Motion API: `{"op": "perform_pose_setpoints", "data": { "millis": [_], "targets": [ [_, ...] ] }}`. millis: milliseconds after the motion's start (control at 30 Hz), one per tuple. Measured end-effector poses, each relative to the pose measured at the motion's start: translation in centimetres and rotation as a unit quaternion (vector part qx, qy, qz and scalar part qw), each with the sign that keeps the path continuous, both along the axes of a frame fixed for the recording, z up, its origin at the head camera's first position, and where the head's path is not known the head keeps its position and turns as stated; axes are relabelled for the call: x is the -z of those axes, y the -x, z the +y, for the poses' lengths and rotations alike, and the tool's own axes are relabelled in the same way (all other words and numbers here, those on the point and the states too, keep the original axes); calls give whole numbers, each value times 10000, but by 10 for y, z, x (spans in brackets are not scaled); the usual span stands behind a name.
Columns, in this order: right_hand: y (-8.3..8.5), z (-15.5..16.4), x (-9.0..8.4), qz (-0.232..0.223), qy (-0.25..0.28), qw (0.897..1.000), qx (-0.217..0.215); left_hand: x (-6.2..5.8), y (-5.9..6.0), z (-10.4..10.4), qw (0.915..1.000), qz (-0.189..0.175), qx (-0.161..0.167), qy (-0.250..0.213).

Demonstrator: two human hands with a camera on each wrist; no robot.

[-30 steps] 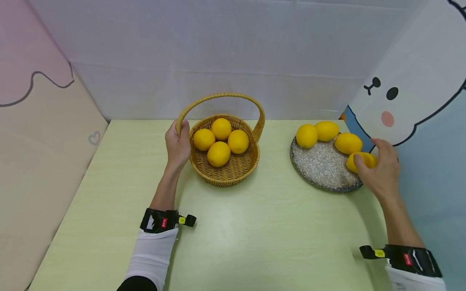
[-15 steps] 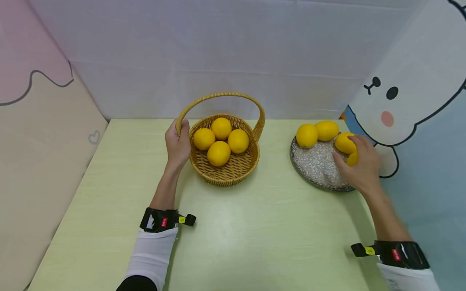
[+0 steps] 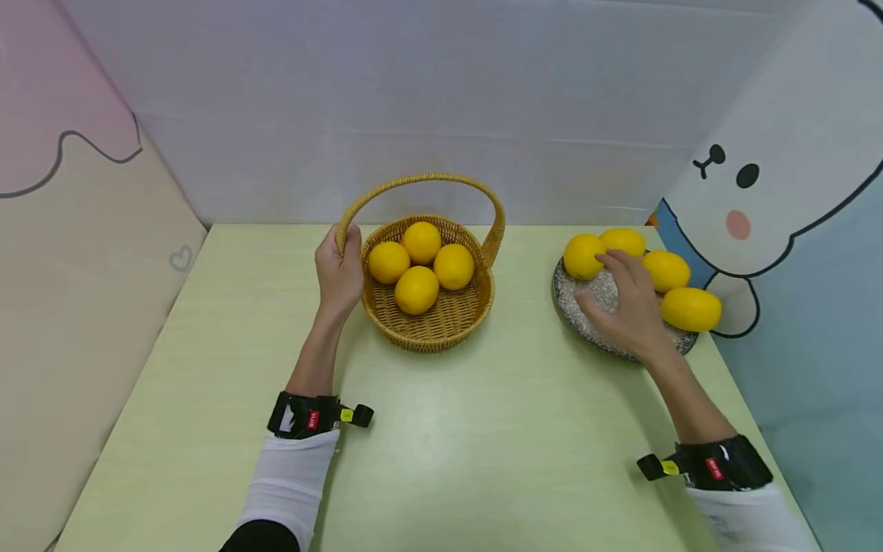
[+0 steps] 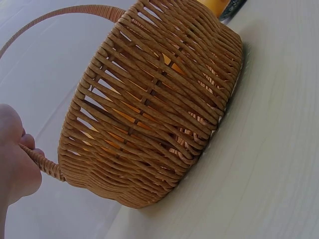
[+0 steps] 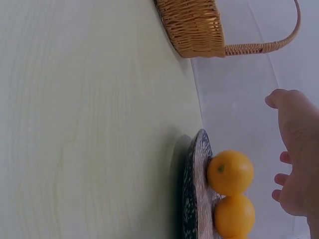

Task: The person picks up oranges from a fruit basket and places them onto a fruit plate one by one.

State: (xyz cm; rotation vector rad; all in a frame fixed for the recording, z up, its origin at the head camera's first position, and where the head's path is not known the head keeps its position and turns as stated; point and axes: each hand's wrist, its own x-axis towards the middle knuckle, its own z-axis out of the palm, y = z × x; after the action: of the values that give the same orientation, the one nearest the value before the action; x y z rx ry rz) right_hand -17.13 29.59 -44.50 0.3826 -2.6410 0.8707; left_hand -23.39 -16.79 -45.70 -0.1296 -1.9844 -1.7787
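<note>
In the head view, my left hand point(image 3: 339, 270) grips the woven handle of a wicker basket point(image 3: 431, 331) at its left side. The left wrist view shows the basket point(image 4: 144, 94) from outside, its bottom down on the table. Several round yellow-orange fruits point(image 3: 417, 290), like oranges, lie inside. My right hand point(image 3: 626, 310) hovers over a speckled grey plate point(image 3: 571, 295), thumb and fingers spread with nothing between them. Along the plate's back and right rim sit several yellow fruits: a rounder one point(image 3: 582, 256) near the fingertips, and longer, lemon-shaped ones point(image 3: 691, 309).
The pale green table point(image 3: 483, 429) ends at a white backdrop point(image 3: 428, 100) behind the basket and plate. A printed blue-and-white panel point(image 3: 814, 322) stands close against the plate's right side. A beige panel point(image 3: 90, 307) borders the left.
My right hand has come off the lemon-shaped fruit at the plate's right rim and moved left over the plate toward the rounder one. My left hand and the basket stay put.
</note>
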Motion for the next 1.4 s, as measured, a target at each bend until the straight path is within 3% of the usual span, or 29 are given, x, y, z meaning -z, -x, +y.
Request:
{"op": "perform_pose_setpoints", "data": {
  "millis": [767,1400],
  "targets": [
    [-2,-78,-2,56,155,9947,-1013,1,0,0,10000,26,-47,7],
    [5,-143,-18,410,-16,9771,-2088,0,1,1,9999,75,-75,93]
  ]
}}
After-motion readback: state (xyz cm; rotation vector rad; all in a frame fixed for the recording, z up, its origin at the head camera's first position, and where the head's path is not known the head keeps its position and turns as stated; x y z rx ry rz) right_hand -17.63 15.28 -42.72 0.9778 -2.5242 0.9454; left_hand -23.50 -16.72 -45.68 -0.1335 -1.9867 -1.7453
